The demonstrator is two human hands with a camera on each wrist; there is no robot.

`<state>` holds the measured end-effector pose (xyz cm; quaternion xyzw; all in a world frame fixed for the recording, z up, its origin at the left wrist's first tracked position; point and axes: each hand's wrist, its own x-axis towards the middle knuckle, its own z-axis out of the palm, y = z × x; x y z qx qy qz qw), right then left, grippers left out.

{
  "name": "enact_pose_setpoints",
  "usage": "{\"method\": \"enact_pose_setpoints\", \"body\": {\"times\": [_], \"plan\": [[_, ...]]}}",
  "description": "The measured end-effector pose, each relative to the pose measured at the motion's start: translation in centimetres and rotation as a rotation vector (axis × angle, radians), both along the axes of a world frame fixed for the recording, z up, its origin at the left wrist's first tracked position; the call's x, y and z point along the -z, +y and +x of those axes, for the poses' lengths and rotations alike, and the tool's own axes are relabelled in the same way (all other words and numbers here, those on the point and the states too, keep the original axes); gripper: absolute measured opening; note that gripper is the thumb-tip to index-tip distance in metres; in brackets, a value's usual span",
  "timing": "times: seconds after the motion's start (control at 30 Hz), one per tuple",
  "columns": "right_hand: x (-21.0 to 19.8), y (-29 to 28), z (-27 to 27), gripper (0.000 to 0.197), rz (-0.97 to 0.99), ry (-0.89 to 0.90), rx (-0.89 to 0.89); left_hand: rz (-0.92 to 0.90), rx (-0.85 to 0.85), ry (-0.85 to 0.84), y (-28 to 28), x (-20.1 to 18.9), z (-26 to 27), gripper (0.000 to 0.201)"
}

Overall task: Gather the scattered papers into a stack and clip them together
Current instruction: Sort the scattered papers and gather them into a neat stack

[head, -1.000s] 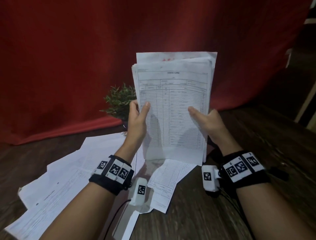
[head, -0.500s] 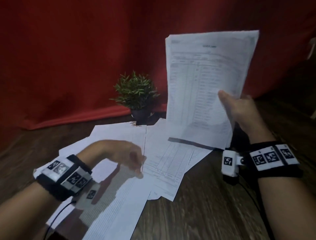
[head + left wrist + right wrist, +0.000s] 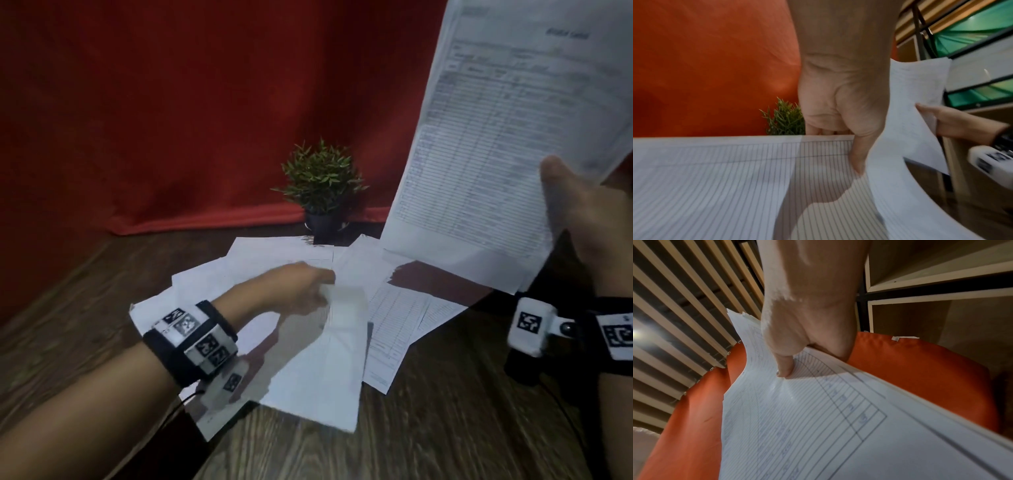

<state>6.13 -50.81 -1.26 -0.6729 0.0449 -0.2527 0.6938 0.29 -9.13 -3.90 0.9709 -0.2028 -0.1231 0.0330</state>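
Papers come first: my right hand (image 3: 582,219) pinches the gathered stack (image 3: 507,137) up high on the right. My left hand (image 3: 294,291) pinches the edge of a loose sheet (image 3: 318,370) lying on the counter (image 3: 445,428). More sheets (image 3: 274,260) lie scattered, and I see no clip yet. A small plant (image 3: 320,185) stands far back by the red curtain (image 3: 171,102).

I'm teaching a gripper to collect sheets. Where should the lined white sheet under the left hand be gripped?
Pinch the lined white sheet at its right edge, coming from the right: the left hand has it curled up off the wooden table there.
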Motion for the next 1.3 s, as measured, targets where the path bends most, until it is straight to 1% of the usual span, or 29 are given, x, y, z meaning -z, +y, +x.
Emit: {"method": "enact_pose_setpoints", "body": {"times": [0.07, 0.13, 0.17, 0.2, 0.23, 0.3, 0.33, 0.37, 0.4, 0.47, 0.5, 0.53, 0.57, 0.6, 0.63, 0.73, 0.83, 0.93, 0.97, 1.0, 1.1, 1.17, 1.2, 1.23, 1.3], "plan": [[0.7, -1.0, 1.3, 0.086, -0.011, -0.008, -0.013, -0.102, -0.063, -0.144, 1.2, -1.6, 1.5, 0.023], [1.1, -1.8, 2.2, 0.083, -0.006, -0.009, -0.025, -0.249, -0.138, -0.243, 3.1, -3.1, 3.2, 0.03], [1.2, -1.8, 2.3, 0.081, 0.005, -0.002, -0.042, -0.305, -0.212, -0.264, 4.4, -3.5, 4.1, 0.024], [1.2, -1.8, 2.4, 0.079, 0.01, -0.004, -0.057, -0.358, -0.308, -0.272, 5.9, -3.5, 5.0, 0.013], [1.2, -1.7, 2.4, 0.076, 0.017, -0.017, -0.069, -0.433, -0.438, -0.267, 7.6, -3.2, 6.0, 0.008], [1.0, -1.1, 2.2, 0.073, 0.045, -0.052, -0.088, -0.635, -0.711, -0.2, 11.4, -1.4, 7.6, 0.007], [0.9, -0.9, 2.1, 0.074, 0.052, -0.068, -0.098, -0.716, -0.816, -0.169, 13.1, -0.3, 8.0, 0.017], [0.8, -0.7, 2.0, 0.074, 0.056, -0.08, -0.107, -0.753, -0.883, -0.165, 14.5, 0.8, 8.2, 0.026], [0.8, -0.6, 2.1, 0.074, 0.061, -0.085, -0.115, -0.771, -0.926, -0.172, 15.6, 1.9, 8.3, 0.03], [0.9, -0.4, 2.2, 0.074, 0.061, -0.084, -0.143, -0.833, -0.979, -0.154, 16.2, 2.9, 7.4, 0.031], [0.9, -0.3, 2.3, 0.074, 0.057, -0.085, -0.152, -0.887, -1.004, -0.126, 16.2, 3.2, 6.8, 0.032], [0.9, -0.3, 2.4, 0.075, 0.051, -0.084, -0.156, -0.903, -1.023, -0.086, 16.1, 3.2, 6.2, 0.036], [0.9, -0.3, 2.5, 0.076, 0.049, -0.082, -0.152, -0.885, -1.036, -0.047, 16.0, 3.1, 5.8, 0.044], [1.0, -0.2, 2.6, 0.076, 0.051, -0.079, -0.142, -0.814, -1.037, -0.011, 15.7, 2.8, 5.3, 0.052], [1.1, -0.1, 2.7, 0.077, 0.052, -0.085, -0.136, -0.708, -1.026, 0.027, 15.3, 2.5, 4.8, 0.059], [1.2, 0.5, 2.9, 0.081, 0.054, -0.095, -0.139, -0.415, -0.989, 0.168, 13.1, 1.6, 4.1, 0.069], [1.0, 1.0, 2.7, 0.079, 0.057, -0.065, -0.164, -0.234, -0.987, 0.204, 11.4, 2.0, 4.8, 0.074], [0.8, 1.5, 2.3, 0.079, 0.045, -0.04, -0.195, -0.067, -0.949, 0.2, 10.3, 2.3, 5.3, 0.072], [0.7, 1.7, 2.1, 0.079, 0.053, -0.041, -0.202, -0.047, -0.923, 0.202, 10.2, 2.6, 5.6, 0.069], [0.5, 1.8, 1.9, 0.078, 0.058, -0.047, -0.206, -0.074, -0.899, 0.215, 10.4, 2.8, 6.0, 0.063], [0.1, 1.9, 1.4, 0.076, 0.065, -0.088, -0.195, -0.219, -0.889, 0.263, 10.6, 3.2, 6.9, 0.054], [0.1, 1.8, 1.1, 0.075, 0.085, -0.111, -0.178, -0.31, -0.838, 0.218, 10.3, 2.6, 7.3, 0.041], [0.1, 1.5, 1.1, 0.076, 0.094, -0.118, -0.164, -0.321, -0.781, 0.179, 9.9, 2.0, 7.5, 0.034], [0.2, 1.2, 1.3, 0.077, 0.102, -0.118, -0.142, -0.292, -0.717, 0.129, 9.9, 1.2, 7.7, 0.028], [0.3, 0.3, 1.7, 0.077, 0.116, -0.108, -0.095, -0.168, -0.578, 0.023, 9.1, -1.1, 7.9, 0.02]]}}
